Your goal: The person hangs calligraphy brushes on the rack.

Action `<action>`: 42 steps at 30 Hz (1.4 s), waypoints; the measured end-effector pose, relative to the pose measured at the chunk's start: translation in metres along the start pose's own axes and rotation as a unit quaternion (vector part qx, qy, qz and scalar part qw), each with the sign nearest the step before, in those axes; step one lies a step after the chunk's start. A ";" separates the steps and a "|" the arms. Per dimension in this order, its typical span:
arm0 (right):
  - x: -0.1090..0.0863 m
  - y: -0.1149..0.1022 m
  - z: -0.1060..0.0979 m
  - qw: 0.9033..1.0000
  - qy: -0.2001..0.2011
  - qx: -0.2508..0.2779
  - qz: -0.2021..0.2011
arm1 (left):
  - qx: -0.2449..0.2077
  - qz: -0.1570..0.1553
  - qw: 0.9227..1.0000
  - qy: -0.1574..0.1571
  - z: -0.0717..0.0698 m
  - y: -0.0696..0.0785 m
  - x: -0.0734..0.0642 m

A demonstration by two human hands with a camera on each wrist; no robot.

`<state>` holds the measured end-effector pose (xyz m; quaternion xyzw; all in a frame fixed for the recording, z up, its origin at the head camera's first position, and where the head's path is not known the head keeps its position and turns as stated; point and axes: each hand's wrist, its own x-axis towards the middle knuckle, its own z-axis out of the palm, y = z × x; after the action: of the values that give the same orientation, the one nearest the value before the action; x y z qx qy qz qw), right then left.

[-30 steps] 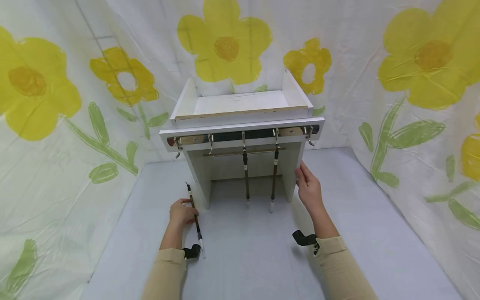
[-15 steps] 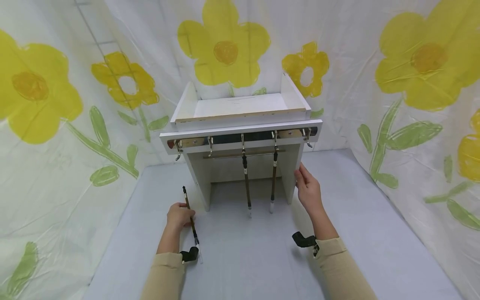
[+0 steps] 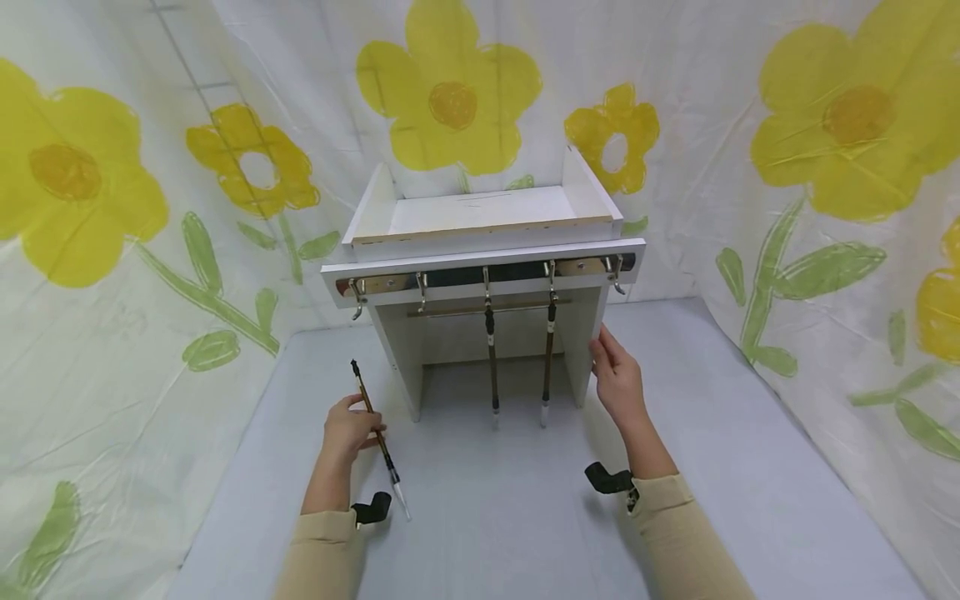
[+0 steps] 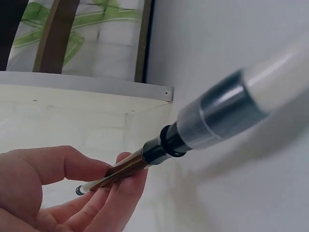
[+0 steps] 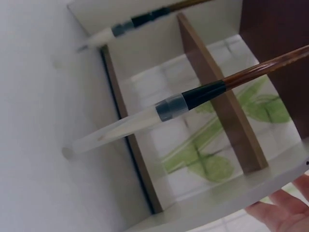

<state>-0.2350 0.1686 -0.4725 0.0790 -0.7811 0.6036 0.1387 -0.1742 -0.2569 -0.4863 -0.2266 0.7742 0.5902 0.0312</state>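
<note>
My left hand [image 3: 348, 429] pinches a calligraphy brush [image 3: 372, 417] by its brown handle, left of a white wooden rack [image 3: 480, 210]. Its capped tip slants down toward me; the clear cap [image 4: 280, 82] fills the right of the left wrist view. My right hand [image 3: 621, 383] grips the front edge of the rack's right side panel. From the rack's metal hook strip [image 3: 450, 273] hang two more brushes, one on the middle hook [image 3: 492, 358] and one on the hook to its right [image 3: 548, 358]. Both point tip down; their white tips show in the right wrist view.
A grey-white tabletop [image 3: 495, 517] lies under the rack and both hands. Behind stands a white curtain [image 3: 697, 250] with yellow flowers. The strip's outer left hook [image 3: 356, 300], second hook [image 3: 422, 292] and right end hook [image 3: 617, 275] bear nothing.
My left hand has moved a little left with the brush, whose upper end has swung left, away from the rack. The middle hanging brush sways slightly. My right hand stays on the panel.
</note>
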 end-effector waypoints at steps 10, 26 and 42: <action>0.000 0.002 0.000 1.000 0.000 0.001 -0.005 | 0.013 0.029 0.999 0.019 -0.002 0.015 -0.010; 0.002 0.001 -0.001 1.000 0.001 0.012 -0.003 | 0.017 0.078 0.996 0.033 -0.004 0.037 -0.028; 0.001 0.002 0.000 1.000 0.000 0.011 0.001 | 0.065 0.161 0.977 0.125 -0.007 0.057 -0.058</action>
<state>-0.2362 0.1689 -0.4739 0.0794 -0.7746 0.6123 0.1372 -0.1432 -0.2336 -0.4153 -0.1678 0.8350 0.5030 -0.1466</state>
